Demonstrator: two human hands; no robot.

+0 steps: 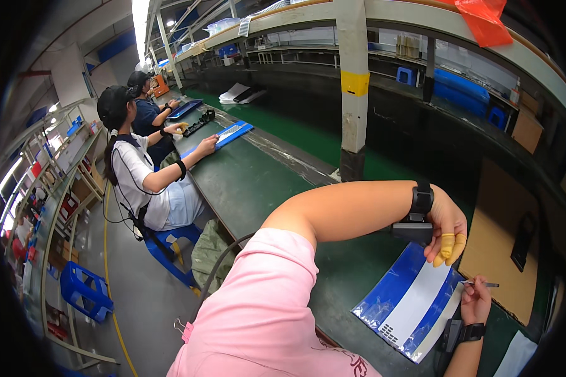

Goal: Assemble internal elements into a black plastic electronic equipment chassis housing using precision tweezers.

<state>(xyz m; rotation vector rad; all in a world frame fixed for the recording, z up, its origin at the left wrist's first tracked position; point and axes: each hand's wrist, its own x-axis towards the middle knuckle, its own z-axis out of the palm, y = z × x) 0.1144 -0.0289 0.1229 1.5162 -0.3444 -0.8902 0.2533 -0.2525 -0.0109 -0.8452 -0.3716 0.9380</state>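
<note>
A blue sheet (384,286) with a pale strip (415,290) down its middle and a glossy film edge lies slanted on the green bench top. Several small black marks or pieces (388,332) sit in rows at its near end. Over the sheet's far edge is my left hand (445,234), with yellow finger cots on some fingertips. Its fingers are pressed together and pointing down; whatever may be between them is hidden. My right hand (476,301), by the sheet's right edge, grips a thin grey pen-like tool (492,284), whose tip points left toward the sheet.
Right of the sheet lies brown cardboard (493,207) with a flat black piece (523,242) on it. A white sheet (516,355) is at the near right. A post (352,94) rises beyond the bench. Two co-workers (138,157) sit along the left; a blue stool (86,290) stands behind.
</note>
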